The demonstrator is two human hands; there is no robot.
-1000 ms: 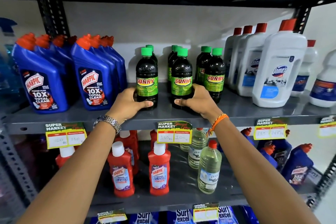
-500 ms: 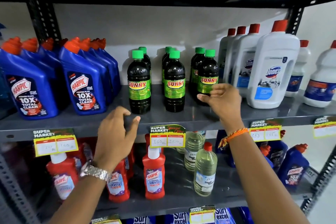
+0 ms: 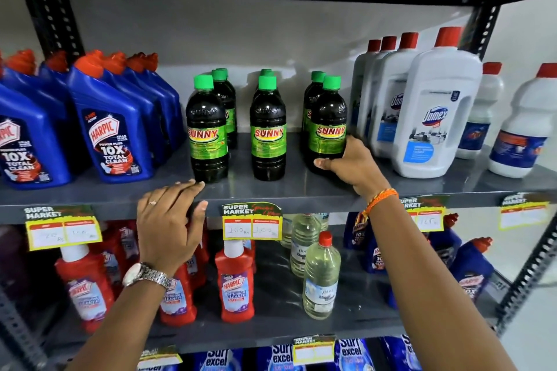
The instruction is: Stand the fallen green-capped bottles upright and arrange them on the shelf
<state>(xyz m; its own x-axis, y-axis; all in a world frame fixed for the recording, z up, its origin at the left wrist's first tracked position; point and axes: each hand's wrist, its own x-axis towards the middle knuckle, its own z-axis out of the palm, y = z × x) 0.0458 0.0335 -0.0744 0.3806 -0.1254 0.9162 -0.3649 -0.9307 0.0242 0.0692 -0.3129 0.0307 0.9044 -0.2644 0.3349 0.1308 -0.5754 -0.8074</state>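
Six dark plastic bottles with green screw caps and green-and-yellow "SUNNY" labels stand upright on the grey metal shelf [image 3: 271,193], in three front-to-back pairs. The left front bottle [image 3: 207,132] and the middle front bottle [image 3: 268,132] stand free, apart from each other, each with a partner [image 3: 225,99] [image 3: 266,73] right behind. The right front bottle [image 3: 328,126] stands beside its rear partner [image 3: 313,93], its lower body wrapped by my right-hand fingers [image 3: 327,163].
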